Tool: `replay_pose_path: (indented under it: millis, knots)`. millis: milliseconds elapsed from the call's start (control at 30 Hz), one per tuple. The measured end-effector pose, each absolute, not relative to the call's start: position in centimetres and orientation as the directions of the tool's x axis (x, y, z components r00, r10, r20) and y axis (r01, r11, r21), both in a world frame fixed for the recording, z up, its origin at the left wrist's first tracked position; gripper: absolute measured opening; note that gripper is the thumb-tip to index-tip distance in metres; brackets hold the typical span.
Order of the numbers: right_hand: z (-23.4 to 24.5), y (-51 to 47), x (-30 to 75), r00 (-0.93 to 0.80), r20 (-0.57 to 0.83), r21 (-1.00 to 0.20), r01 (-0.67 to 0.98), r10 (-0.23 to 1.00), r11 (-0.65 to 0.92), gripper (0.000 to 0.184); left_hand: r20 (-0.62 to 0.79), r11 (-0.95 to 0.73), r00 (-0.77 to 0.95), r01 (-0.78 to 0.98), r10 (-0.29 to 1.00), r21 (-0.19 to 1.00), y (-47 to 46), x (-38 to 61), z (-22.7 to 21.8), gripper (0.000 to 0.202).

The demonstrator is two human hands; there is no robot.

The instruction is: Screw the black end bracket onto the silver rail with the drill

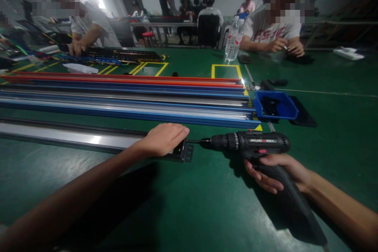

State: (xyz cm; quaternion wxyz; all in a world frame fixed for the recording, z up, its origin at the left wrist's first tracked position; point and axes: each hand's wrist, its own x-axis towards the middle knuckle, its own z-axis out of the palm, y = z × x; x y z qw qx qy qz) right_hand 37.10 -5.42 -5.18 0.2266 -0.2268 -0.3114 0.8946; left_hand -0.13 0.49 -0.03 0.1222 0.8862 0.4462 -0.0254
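Observation:
My right hand (274, 173) is wrapped around the handle of a black power drill (260, 141), which lies level and points left. Its long thin bit (195, 141) reaches the end of a silver and black metal rail (97, 140). Over that rail's right end lies my left hand (165, 138), palm down, fingers together and curled over the far side. A black slotted end bracket (188, 152) shows just past my fingers. Whether the bit sits in a screw is too small to tell.
Beyond the rail lie several long blue rails (177, 112) and an orange rail (147, 80). A blue bin (291, 112) of black parts stands right of them. Water bottles (233, 43) stand farther back. Across the green table (330, 153), people sit working with their hands.

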Motion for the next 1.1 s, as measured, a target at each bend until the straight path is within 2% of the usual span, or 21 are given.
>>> replay_pose_path:
  millis: [600, 1100]
  knots:
    - [-5.15, -5.44, 36.98, -0.772, -0.314, -0.662, -0.239, 0.552, -0.711, 0.032, -0.108, -0.550, 0.582, 0.803, 0.806, 0.230, 0.43, -0.15, -0.03, 0.059]
    - [-4.87, -5.50, 36.64, -0.777, -0.262, -0.695, -0.260, 0.573, -0.671, 0.032, -0.098, -0.561, 0.592, 0.796, 0.800, 0.227, 0.46, -0.01, 0.02, 0.055]
